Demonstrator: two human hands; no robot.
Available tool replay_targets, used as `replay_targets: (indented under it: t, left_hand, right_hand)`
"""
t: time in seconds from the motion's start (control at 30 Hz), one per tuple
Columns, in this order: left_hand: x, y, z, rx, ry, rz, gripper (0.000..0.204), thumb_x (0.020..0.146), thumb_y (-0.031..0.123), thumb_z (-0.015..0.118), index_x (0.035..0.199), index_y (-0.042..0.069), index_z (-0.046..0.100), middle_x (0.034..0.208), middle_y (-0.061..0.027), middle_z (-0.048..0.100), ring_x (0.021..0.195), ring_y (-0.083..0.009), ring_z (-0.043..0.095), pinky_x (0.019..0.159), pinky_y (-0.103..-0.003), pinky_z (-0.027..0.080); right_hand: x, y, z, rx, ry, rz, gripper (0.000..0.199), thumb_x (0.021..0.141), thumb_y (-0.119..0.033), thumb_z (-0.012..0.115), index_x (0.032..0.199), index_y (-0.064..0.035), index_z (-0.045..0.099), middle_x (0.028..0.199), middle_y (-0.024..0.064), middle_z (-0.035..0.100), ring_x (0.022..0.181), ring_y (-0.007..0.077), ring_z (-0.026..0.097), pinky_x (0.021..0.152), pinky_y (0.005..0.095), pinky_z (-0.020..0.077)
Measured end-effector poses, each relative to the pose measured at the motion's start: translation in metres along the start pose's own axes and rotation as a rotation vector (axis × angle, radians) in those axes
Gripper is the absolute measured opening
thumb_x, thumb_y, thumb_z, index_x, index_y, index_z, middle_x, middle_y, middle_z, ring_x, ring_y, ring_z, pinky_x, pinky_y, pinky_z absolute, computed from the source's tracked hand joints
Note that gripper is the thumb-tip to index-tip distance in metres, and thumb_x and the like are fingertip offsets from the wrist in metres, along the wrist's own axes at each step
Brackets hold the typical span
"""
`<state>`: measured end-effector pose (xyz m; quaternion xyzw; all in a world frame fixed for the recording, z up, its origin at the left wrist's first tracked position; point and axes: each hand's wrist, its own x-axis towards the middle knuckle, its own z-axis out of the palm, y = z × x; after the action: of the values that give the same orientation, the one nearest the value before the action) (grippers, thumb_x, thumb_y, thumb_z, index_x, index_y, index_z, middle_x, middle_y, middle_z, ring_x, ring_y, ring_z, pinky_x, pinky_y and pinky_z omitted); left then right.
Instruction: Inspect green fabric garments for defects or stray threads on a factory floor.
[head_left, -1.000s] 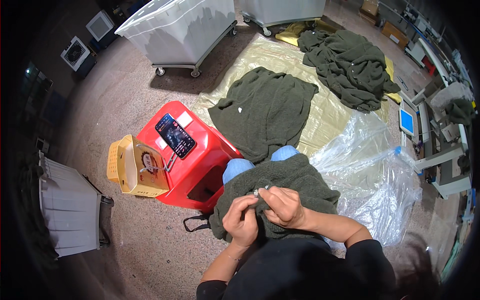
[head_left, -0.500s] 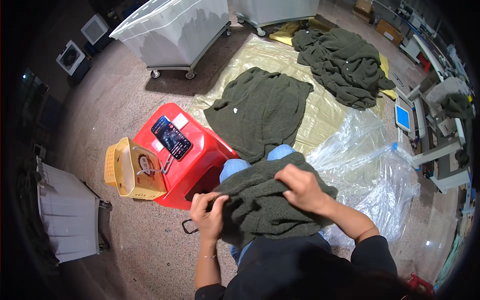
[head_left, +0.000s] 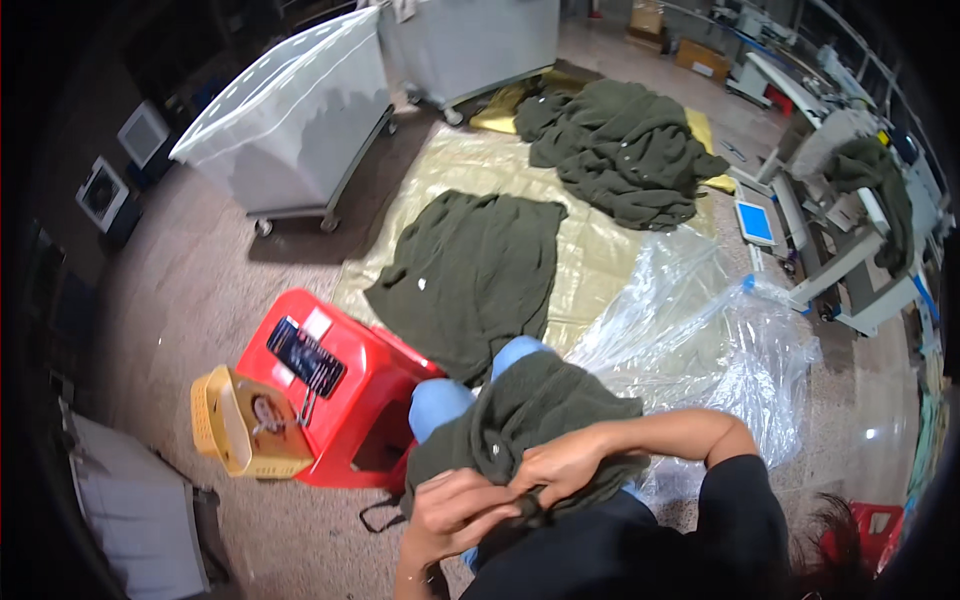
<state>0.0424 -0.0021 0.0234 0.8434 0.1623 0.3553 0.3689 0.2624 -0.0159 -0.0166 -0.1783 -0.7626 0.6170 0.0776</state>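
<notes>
Right of the red stool point(head_left: 382, 352) lies the bunched dark green garment point(head_left: 560, 392), long axis unclear, a near-side fold pinched by the nearly closed left hand point(head_left: 455, 510), nearer the stool, and similarly curled right hand point(head_left: 566, 464).

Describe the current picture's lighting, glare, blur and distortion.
Head view: glare streaks the clear plastic sheet; head view: a shadow lies beneath the gray bin at upper left; head view: the phone looks soft, and folds of the dark green fabric on the lap turn nearly black; head view: fisheye curvature, black corners.
</notes>
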Motion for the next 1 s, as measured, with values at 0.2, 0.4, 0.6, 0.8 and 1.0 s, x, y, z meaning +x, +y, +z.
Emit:
replay_targets:
  t: [0.2, 0.4, 0.6, 0.8, 1.0]
  left_hand:
    - [-0.038, -0.017, -0.02, -0.029, 0.471, -0.444, 0.008, 0.078, -0.005, 0.067, 0.086, -0.002, 0.066, 0.075, -0.0058, 0.059, 0.063, -0.0104, 0.054, 0.055, -0.021, 0.041]
    - [-0.048, -0.045, -0.005, -0.147, 0.619, -0.648, 0.006, 0.087, 0.001, 0.066, 0.092, -0.001, 0.065, 0.076, -0.0032, 0.061, 0.062, -0.0075, 0.055, 0.055, -0.02, 0.043]
    - [-0.046, -0.079, 0.019, -0.179, 0.508, -0.781, 0.007, 0.086, 0.003, 0.068, 0.092, -0.001, 0.067, 0.077, -0.0031, 0.064, 0.067, -0.0077, 0.058, 0.061, -0.021, 0.047]
    - [-0.019, -0.098, 0.036, 0.048, 0.341, -0.778, 0.009, 0.081, 0.002, 0.07, 0.089, -0.001, 0.068, 0.074, -0.0073, 0.064, 0.067, -0.0129, 0.059, 0.063, -0.026, 0.047]
    - [-0.022, -0.123, 0.049, 0.434, 0.348, -0.66, 0.014, 0.079, -0.001, 0.068, 0.092, 0.001, 0.066, 0.088, -0.0126, 0.062, 0.079, -0.0237, 0.058, 0.066, -0.031, 0.047]
  right_hand:
    - [-0.144, -0.077, -0.25, -1.176, 1.108, 0.776, 0.027, 0.07, -0.003, 0.052, 0.092, -0.0039, 0.068, 0.098, 0.0172, 0.064, 0.091, 0.0344, 0.062, 0.081, 0.0411, 0.0515]
    - [-0.232, -0.188, -0.356, -1.767, 2.093, 0.1, 0.029, 0.075, -0.002, 0.042, 0.095, -0.0079, 0.061, 0.088, 0.0274, 0.063, 0.085, 0.0461, 0.062, 0.074, 0.0526, 0.0496]
    - [-0.261, -0.075, -0.382, -1.809, 2.258, 0.673, 0.044, 0.079, -0.014, 0.053, 0.123, -0.0183, 0.051, 0.123, 0.0202, 0.047, 0.116, 0.0433, 0.043, 0.081, 0.073, 0.0315]
    - [-0.133, 0.189, -0.289, -0.721, 1.14, 0.786, 0.033, 0.077, -0.013, 0.061, 0.108, -0.0047, 0.064, 0.104, 0.0171, 0.066, 0.099, 0.0348, 0.062, 0.084, 0.0434, 0.0505]
    - [-0.009, 0.371, -0.154, -0.444, 0.871, 0.856, 0.032, 0.079, -0.018, 0.067, 0.108, -0.0046, 0.063, 0.108, 0.0188, 0.063, 0.101, 0.0353, 0.061, 0.089, 0.0431, 0.0493]
